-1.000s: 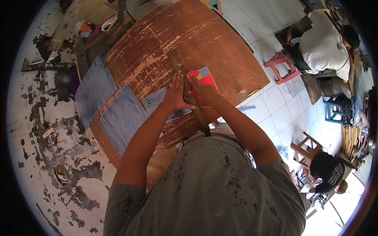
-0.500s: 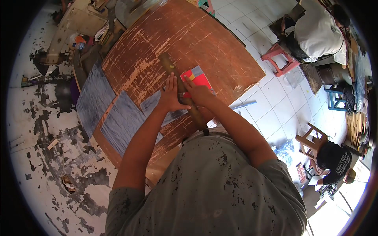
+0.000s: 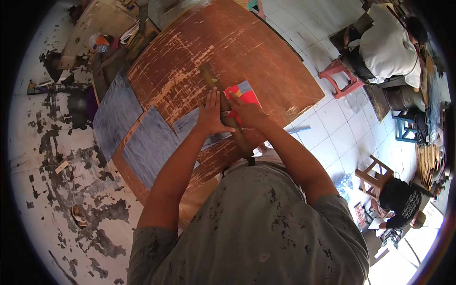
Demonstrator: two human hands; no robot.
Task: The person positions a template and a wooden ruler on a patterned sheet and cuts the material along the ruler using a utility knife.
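Observation:
My left hand (image 3: 210,115) lies flat on a long olive-brown bar (image 3: 207,76), its fingers stretched out and its thumb spread toward the lower part of the bar. The bar slants across the table toward my body. Just right of it, my right hand (image 3: 249,115) has its fingers drawn together against the bar's edge; whatever they hold is hidden. Partly covered by that hand is a red piece (image 3: 251,97) with a grey and a yellow patch. A small grey streaked sheet (image 3: 187,121) reaches from the left to under my left hand.
The scratched brown table (image 3: 266,57) also bears larger grey streaked sheets (image 3: 149,142) at left. A pink stool (image 3: 342,80) stands on the tiled floor near a seated person (image 3: 387,45). Another person (image 3: 401,199) sits by a brown stool (image 3: 375,173). Cluttered shelving (image 3: 102,28) is at upper left.
The whole view has shifted slightly, so the table and hands appear a little farther right. Both hands keep nearly the same places on and beside the bar.

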